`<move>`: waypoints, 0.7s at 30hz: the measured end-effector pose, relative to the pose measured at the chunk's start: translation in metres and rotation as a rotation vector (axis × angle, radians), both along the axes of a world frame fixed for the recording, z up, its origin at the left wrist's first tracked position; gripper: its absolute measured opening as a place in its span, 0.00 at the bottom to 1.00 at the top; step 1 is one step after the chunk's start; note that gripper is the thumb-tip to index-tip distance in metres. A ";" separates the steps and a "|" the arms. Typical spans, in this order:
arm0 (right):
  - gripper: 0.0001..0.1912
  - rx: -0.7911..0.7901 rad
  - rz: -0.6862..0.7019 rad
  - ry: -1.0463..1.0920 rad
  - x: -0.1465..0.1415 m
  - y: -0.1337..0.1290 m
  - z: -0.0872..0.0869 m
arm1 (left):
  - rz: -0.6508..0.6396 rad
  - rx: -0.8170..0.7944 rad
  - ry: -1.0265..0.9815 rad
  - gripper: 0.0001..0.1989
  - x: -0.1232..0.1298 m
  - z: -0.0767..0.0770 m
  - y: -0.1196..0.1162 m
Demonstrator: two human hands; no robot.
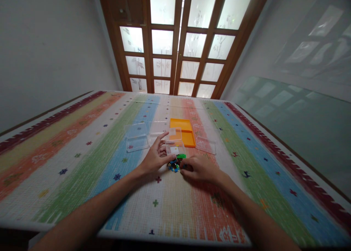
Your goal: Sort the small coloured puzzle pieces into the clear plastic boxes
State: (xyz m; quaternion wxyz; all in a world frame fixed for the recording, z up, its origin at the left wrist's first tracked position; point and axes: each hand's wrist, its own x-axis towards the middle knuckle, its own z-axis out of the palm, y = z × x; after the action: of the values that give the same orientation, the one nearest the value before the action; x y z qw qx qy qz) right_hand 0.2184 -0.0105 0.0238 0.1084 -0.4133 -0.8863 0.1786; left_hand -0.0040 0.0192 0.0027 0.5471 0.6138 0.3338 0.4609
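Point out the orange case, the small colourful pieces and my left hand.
Orange case [189, 139]: head view, inside its near half.
Colourful pieces [173, 168]: head view, blue part of pile.
Left hand [153, 160]: head view, near thumb's base.

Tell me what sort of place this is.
Probably a room in a home, perhaps a dining area: a striped, patterned tablecloth covers the table, with wood-framed glass doors beyond and a plain white wall alongside.

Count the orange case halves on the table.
2: the far half, and the near half on the person's side of it, partly seen through a clear lid.
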 end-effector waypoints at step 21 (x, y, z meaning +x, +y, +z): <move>0.07 0.110 0.093 -0.183 -0.002 0.001 0.001 | 0.009 0.034 0.016 0.46 0.000 0.002 -0.002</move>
State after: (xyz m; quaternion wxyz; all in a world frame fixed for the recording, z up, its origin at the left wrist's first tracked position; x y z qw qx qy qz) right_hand 0.2166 -0.0099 0.0247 0.0414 -0.3795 -0.9193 0.0959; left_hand -0.0036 0.0175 0.0046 0.5319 0.6251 0.3330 0.4641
